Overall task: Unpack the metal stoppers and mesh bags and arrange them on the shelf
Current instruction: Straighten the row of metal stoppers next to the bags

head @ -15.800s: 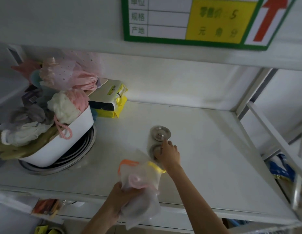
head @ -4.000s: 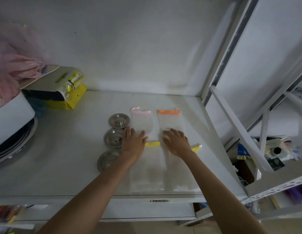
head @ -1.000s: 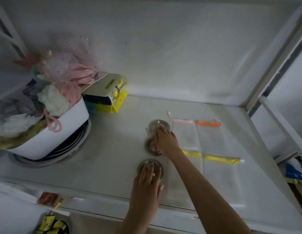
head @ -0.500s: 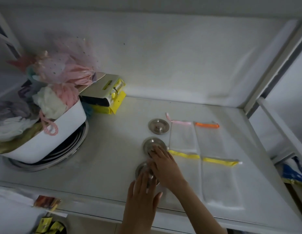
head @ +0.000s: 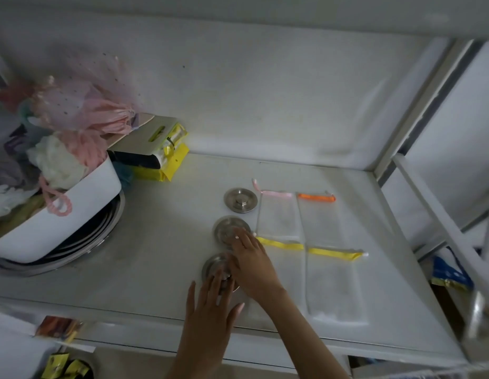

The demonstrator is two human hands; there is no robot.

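Observation:
Three round metal stoppers lie in a column on the white shelf [head: 161, 242]: the far stopper [head: 240, 200], the middle stopper [head: 227, 228] and the near stopper [head: 213, 265]. Right of them several white mesh bags lie flat, with a pink tie [head: 276, 193], an orange tie [head: 316, 198] and yellow bands [head: 330, 251]. My right hand [head: 251, 262] rests flat with its fingertips on the middle stopper. My left hand [head: 211, 305] lies flat, fingers spread, touching the near stopper and partly covering it.
A white basin [head: 62, 222] heaped with pink and white bath puffs stands on stacked metal pans at the left. Yellow and grey packages [head: 158, 149] lie behind it. A shelf upright [head: 418, 105] and a diagonal brace [head: 440, 214] bound the right side.
My right hand has come back from the far stopper toward me and now rests between the middle and near ones. My left hand stays on the near stopper.

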